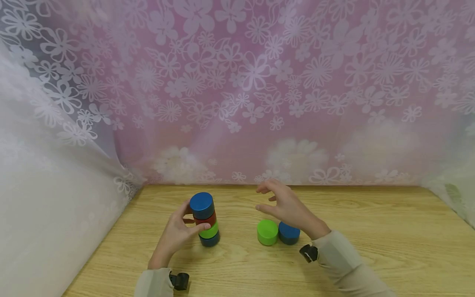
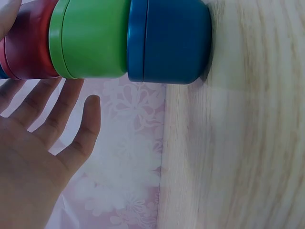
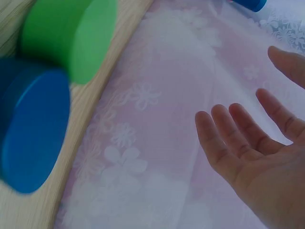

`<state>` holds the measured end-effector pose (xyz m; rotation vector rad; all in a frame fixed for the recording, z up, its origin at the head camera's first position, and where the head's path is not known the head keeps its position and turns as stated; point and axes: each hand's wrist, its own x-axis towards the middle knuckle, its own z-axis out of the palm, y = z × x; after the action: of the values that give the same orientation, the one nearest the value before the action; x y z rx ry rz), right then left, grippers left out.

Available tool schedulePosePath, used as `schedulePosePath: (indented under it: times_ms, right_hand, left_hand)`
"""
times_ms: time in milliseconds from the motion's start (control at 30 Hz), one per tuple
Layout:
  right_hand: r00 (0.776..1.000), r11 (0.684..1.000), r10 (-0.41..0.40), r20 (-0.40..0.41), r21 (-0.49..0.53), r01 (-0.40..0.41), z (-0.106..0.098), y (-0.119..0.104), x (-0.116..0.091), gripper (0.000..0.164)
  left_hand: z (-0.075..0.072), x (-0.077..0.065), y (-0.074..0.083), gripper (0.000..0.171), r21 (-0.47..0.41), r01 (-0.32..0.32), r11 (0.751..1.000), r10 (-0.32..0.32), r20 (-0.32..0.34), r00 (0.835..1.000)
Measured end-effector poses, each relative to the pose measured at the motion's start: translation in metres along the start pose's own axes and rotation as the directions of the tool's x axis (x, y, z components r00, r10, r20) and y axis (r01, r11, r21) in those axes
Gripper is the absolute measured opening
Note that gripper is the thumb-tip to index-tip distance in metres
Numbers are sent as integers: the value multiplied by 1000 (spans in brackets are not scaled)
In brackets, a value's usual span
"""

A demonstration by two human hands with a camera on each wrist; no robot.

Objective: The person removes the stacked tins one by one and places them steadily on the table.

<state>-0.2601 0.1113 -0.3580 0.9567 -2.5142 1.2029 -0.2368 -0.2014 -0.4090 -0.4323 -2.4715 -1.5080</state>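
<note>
On the left stands an upright stack of round lidded tins: a blue tin [image 1: 202,205] on top, then a red tin [image 2: 29,43], a green tin [image 2: 93,38], and a dark blue tin [image 2: 171,40] on the tabletop. My left hand [image 1: 175,234] holds the stack, thumb across its front and fingers partly hidden behind. My right hand [image 1: 287,206] hovers in the air with fingers spread and nothing in its grasp. Below it sit another green tin [image 1: 267,232] and another blue tin [image 1: 289,233], side by side; the forearm partly covers the blue one.
The wooden table [image 1: 237,272] lies under everything. A pink flowered curtain [image 1: 237,82] hangs along its back edge, and a white sheet [image 1: 48,185] falls along the left side. Black straps [image 1: 179,281] are worn on both wrists.
</note>
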Motion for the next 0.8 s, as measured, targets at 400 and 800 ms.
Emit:
schedulePosePath:
  times_ms: [400,800]
  right_hand:
    - [996,994,-45,-73,92,51,20,-28,21,47]
    - [994,982,-75,-80,165,88,42,-41,35,44]
  left_hand:
    - [1,0,-4,70,-15,7,1000,-7,31,999]
    - [0,1,-6,70,-28,20,999,-19,51,999]
